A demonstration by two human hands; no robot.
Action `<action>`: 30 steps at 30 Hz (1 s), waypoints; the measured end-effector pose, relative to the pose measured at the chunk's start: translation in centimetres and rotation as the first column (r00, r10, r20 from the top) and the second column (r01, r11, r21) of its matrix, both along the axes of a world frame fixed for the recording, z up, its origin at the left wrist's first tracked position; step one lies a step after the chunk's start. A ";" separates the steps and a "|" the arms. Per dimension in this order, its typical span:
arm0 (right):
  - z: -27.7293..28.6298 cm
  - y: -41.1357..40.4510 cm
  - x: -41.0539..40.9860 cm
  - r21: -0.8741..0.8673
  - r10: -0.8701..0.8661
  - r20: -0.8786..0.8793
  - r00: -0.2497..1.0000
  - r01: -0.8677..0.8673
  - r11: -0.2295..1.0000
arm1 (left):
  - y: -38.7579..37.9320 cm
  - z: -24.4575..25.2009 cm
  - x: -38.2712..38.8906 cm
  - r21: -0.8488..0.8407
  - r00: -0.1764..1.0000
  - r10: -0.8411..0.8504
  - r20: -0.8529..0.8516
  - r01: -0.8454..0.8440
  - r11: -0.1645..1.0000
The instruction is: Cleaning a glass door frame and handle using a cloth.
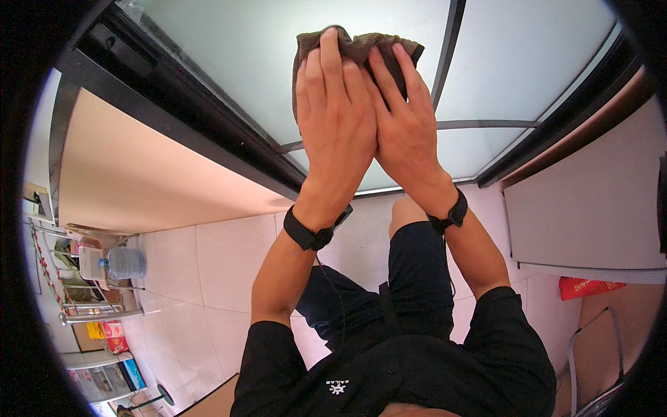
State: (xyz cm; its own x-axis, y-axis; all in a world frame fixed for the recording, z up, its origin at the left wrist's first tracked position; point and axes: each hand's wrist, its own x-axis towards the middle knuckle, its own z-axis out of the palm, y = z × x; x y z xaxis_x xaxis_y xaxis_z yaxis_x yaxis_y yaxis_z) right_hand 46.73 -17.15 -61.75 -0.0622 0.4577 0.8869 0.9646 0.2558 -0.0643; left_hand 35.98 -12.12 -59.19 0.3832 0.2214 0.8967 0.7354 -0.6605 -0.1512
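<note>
A brown cloth (359, 50) is spread against the frosted glass panel (234, 57) of a dark-framed door. My left hand (337, 117) lies on the cloth's left part, its fingers pointing up and pressing it to the glass. Close beside it, my right hand (407, 125) presses the right part with its fingers slightly spread. The two hands touch along their inner sides, and both thumbs are hidden. Each wrist wears a black strap, and the left strap (312, 232) carries a small device.
A dark door frame (208, 114) and a pale wood panel (156, 167) stand to the left. On the right is a grey cabinet-like panel (583, 193). A water jug (125, 262) sits by a metal rack (78, 313) at far left. The floor tiles (234, 250) are pale.
</note>
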 end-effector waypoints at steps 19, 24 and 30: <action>-0.8 -1.5 3.3 -0.026 -0.037 -0.015 0.999 0.037 0.999 | -1.0 -0.3 2.4 -0.015 0.993 -0.073 -0.098 0.071 0.997; -0.9 -1.4 3.6 -0.006 -0.025 -0.003 1.000 0.025 1.000 | -1.1 -0.1 2.8 0.010 0.994 -0.059 -0.093 0.060 0.998; -0.8 -1.6 3.6 -0.009 -0.012 -0.010 1.000 0.012 1.000 | -1.1 -0.6 3.4 0.025 0.998 -0.026 -0.053 0.027 0.999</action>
State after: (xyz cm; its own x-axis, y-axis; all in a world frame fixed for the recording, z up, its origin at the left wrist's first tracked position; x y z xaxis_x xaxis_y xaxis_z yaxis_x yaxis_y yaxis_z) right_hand 50.36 -18.71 -62.50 -0.0480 0.4666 0.8832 0.9670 0.2432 -0.0760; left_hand 39.36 -13.23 -59.82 0.4358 0.1876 0.8803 0.7082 -0.6750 -0.2068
